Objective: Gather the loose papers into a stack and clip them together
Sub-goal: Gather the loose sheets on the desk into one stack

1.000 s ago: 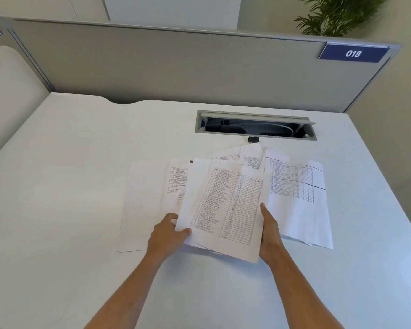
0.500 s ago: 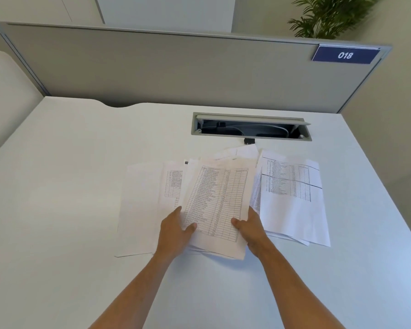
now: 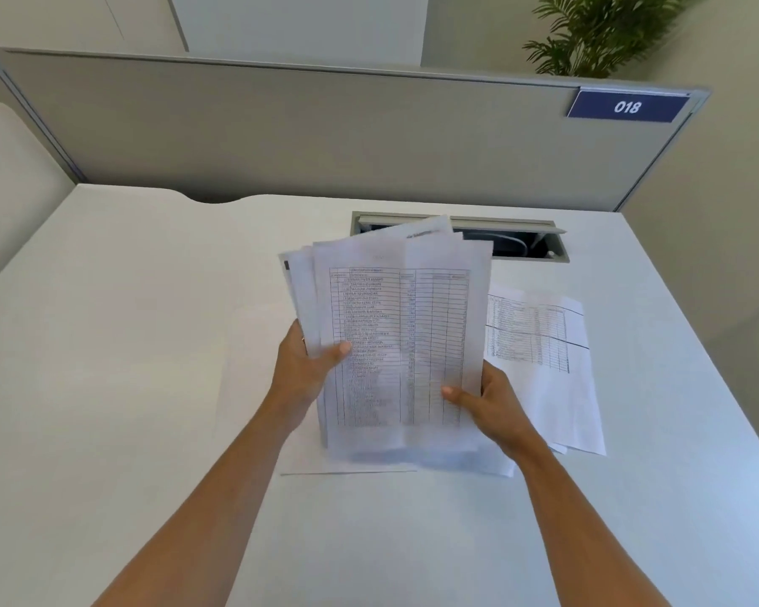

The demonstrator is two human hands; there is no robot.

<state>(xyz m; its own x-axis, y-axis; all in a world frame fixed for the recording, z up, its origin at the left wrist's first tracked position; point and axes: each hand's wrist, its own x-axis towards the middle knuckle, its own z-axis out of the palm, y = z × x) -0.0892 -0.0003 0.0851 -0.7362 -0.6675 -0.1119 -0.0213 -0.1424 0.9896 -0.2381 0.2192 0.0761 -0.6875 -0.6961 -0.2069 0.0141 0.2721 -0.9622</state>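
A bundle of printed papers [image 3: 395, 339] with tables on them is held up off the white desk [image 3: 128, 387], tilted toward me, its sheets fanned unevenly at the top. My left hand [image 3: 303, 365] grips the bundle's left edge, thumb on the front sheet. My right hand [image 3: 491, 400] grips the lower right edge, thumb on the front. More loose sheets lie flat on the desk: a printed one to the right [image 3: 544, 365] and blank-looking ones [image 3: 255, 387] under and left of the bundle. No clip is visible.
An open cable tray [image 3: 526, 245] is set into the desk behind the papers. A grey partition [image 3: 325, 133] with a blue "018" label [image 3: 627, 107] closes off the back. The desk's right edge runs close to the right-hand sheets.
Both hands have closed on the middle sheets and lifted them off the desk as a bundle, tilting it upright. The sheets at the left and right stay flat.
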